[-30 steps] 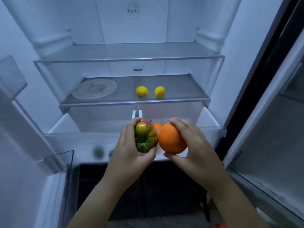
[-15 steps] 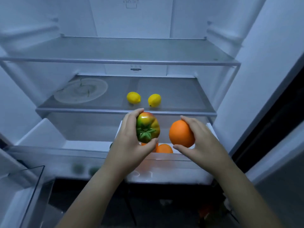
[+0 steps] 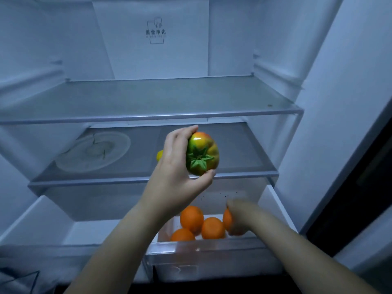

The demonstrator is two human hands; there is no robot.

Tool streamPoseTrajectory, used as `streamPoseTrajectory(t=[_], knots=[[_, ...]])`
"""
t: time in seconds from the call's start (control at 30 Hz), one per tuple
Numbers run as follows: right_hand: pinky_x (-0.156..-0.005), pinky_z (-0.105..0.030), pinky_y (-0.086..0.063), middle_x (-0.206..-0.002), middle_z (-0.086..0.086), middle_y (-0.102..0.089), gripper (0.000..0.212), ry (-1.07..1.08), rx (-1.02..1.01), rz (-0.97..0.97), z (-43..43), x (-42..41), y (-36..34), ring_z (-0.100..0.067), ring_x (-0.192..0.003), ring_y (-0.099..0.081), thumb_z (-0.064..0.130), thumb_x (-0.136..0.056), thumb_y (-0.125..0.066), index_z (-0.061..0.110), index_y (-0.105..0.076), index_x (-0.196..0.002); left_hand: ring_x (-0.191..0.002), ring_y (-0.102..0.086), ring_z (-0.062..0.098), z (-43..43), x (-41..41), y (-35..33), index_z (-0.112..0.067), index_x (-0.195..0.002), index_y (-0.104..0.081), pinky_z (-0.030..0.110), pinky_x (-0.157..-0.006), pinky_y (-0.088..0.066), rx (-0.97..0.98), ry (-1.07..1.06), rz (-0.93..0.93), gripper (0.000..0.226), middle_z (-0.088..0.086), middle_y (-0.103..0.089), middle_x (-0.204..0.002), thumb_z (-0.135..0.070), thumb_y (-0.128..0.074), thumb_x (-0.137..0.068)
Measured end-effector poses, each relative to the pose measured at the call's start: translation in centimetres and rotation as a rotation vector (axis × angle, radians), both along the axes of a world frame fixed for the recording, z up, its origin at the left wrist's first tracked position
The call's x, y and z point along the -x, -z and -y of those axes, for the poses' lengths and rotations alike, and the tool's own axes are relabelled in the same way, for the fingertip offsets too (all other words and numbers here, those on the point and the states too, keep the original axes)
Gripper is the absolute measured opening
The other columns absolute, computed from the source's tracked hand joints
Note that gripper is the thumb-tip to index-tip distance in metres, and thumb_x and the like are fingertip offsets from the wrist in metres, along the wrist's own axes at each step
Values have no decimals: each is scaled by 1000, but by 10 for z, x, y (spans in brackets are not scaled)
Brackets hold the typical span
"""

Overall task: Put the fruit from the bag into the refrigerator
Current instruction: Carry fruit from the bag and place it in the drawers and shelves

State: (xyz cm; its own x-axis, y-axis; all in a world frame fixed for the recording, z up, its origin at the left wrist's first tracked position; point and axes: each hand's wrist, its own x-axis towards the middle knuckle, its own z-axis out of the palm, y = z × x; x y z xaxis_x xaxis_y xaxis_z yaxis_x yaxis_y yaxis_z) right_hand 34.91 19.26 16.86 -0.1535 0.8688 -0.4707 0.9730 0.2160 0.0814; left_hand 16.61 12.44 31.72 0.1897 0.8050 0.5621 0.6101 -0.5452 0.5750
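Fridge drawer [image 3: 212,251] nearest you holds oranges [image 3: 192,219]. Your right hand [image 3: 239,213] is a blur over one, so its grip cannot be told. Your left hand [image 3: 176,166] clasps the tomato [image 3: 202,153] in front of the middle shelf [image 3: 244,149], near a lemon [image 3: 159,155]. If your fingers slacken, it could drop and bruise the oranges. The back-wall label [image 3: 156,31] seems to read 黑金净化.

Four round oranges [image 3: 192,218] at five o'clock, one under the right hand [image 3: 238,211]. One red-and-green ribbed tomato [image 3: 202,153]. One yellow lemon [image 3: 159,155], half hidden. Two glass shelves [image 3: 148,98]. One clear round plate [image 3: 93,151]. Two pull-out drawers [image 3: 212,257].
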Motion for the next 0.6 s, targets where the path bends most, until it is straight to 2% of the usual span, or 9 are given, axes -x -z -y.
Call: streamPoseTrajectory(t=[0.07,0.17,0.27,0.43,0.6], knots=[[-88,-37,-48,-122,-11,-57,51,-13,27,29,-5,3,15,-27,-106,-57,26,-80,-66,12,-49,-126,-114,-42,-3,-6,-2,-3,-30,-137,-32,5,-89,-37,-11,25,-2,76,-12,-34,-129,-37,-69,-71],[-94,-41,-47,-128,-12,-53,67,38,78,-15,-13,5,26,-30,-113,-54,29,-79,-68,14,-37,-136,-116,-40,-7,-13,-6,-10,-29,-137,-33,1,-88,-33,-21,54,12,75,-13,-34,-129,-35,-69,-72],[-95,-44,-47,-131,-12,-51,77,7,118,-37,-22,7,29,-31,-114,-53,34,-74,-74,17,-34,-137,-112,-41,-5,-20,-10,-17,-27,-138,-34,-1,-85,-32,-37,63,-1,75,-11,-35,-128,-37,-68,-72],[-98,-44,-44,-133,-14,-49,80,-109,73,2,-31,-4,39,-32,-117,-51,32,-73,-77,14,-34,-137,-113,-38,-11,-26,-16,-22,-23,-139,-33,-2,-86,-29,-64,86,-17,76,-8,-35,-129,-35,-68,-73],[-101,-46,-42,-139,-12,-44,87,-2,142,-82,-37,-14,49,-32,-124,-46,30,-70,-80,18,-29,-141,-112,-36,-15,-32,-18,-29,-25,-141,-30,-1,-87,-30,-79,77,-54,78,-10,-34,-129,-36,-68,-73]])
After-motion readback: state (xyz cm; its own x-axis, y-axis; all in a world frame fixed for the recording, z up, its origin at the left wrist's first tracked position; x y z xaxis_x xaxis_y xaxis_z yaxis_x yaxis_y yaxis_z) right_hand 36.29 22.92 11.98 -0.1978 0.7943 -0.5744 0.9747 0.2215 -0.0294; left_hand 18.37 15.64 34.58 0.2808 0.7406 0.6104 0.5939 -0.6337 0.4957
